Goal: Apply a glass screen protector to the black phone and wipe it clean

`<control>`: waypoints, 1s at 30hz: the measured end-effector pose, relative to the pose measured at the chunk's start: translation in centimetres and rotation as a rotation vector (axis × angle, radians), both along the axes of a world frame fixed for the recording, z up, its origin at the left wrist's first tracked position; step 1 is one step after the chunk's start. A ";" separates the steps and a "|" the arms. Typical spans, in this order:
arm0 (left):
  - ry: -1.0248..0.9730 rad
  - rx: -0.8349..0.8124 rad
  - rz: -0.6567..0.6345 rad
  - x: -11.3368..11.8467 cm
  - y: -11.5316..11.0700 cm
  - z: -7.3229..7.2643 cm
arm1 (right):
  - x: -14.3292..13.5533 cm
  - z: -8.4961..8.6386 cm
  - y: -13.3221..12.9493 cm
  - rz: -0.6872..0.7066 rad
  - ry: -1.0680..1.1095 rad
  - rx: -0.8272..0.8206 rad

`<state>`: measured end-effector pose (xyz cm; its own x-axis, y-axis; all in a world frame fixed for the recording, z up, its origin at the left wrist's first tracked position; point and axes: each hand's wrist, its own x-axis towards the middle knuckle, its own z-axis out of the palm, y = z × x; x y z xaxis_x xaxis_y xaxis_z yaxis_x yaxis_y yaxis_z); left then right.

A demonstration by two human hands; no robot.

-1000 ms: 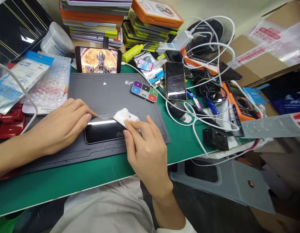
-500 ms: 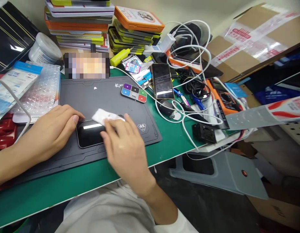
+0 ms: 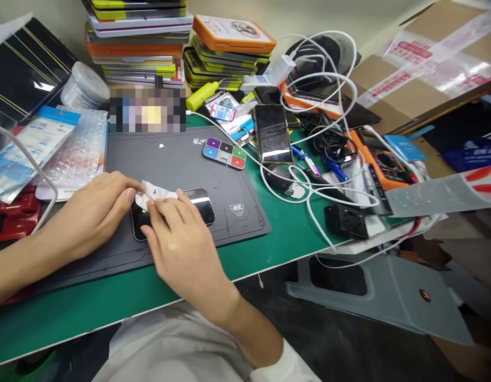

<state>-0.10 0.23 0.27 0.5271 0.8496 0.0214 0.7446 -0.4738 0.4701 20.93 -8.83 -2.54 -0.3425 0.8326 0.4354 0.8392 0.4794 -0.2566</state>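
Observation:
A smartphone [image 3: 204, 205] with a dark glossy screen lies flat on the dark grey work mat [image 3: 182, 164]. My right hand [image 3: 185, 244] grips a crumpled white wipe [image 3: 154, 192] and presses it on the phone's left half. At the phone's left end, my left hand [image 3: 92, 212] holds the edge, its fingers curled and its fingertips close to the wipe. Both hands cover parts of the phone's left end and lower edge. A small panel with coloured squares [image 3: 224, 153] rests on the mat behind the phone.
Another phone [image 3: 272, 132] lies among white cables [image 3: 309, 183] and tools at right. Flat boxes [image 3: 138, 50] are stacked at the back, near a lit, pixelated screen [image 3: 148, 110]. Bubble wrap [image 3: 80, 143] and a white tub [image 3: 84, 85] sit at left. A grey stool [image 3: 388, 297] stands below.
My right hand has slid the wipe left along the screen, uncovering the phone's right end. My left hand stays at the left end. The whole view has shifted slightly.

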 end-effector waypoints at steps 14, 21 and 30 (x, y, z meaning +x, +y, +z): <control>-0.015 0.013 -0.038 -0.1 -0.1 0.0 | -1.0 -1.0 -1.2 -0.076 0.033 0.057; 0.009 0.020 -0.033 0.1 0.2 -0.1 | -0.3 -0.9 -2.2 -0.008 0.060 0.071; -0.018 0.100 -0.031 -0.4 -0.4 0.1 | 4.3 -2.2 -4.1 -0.246 -0.011 0.170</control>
